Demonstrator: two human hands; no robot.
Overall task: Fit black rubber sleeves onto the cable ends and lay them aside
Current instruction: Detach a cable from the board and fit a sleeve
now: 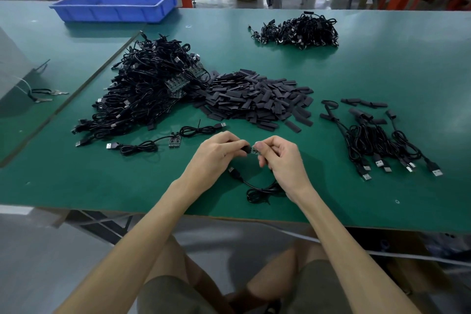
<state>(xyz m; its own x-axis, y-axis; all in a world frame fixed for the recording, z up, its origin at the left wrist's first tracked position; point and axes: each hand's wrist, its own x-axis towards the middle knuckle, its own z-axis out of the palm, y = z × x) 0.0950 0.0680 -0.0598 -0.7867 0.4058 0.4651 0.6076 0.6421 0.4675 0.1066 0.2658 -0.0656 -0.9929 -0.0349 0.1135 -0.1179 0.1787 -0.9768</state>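
Note:
My left hand [216, 151] pinches a black rubber sleeve [245, 148] just above the green table [102, 181]. My right hand [279, 154] pinches the small circuit board end [254, 151] of a black cable, and the board's tip sits at the sleeve's mouth. That cable [257, 191] loops down onto the table between my wrists, with its USB plug lying under my left hand. A heap of loose black sleeves [254, 99] lies just beyond my hands.
A large pile of bare cables [147, 89] lies at the left, with two single cables [163, 139] in front of it. Sleeved cables [377, 140] lie at the right. Another cable pile [298, 32] sits far back, a blue bin [116, 5] at the back left, keys [43, 94] at the left.

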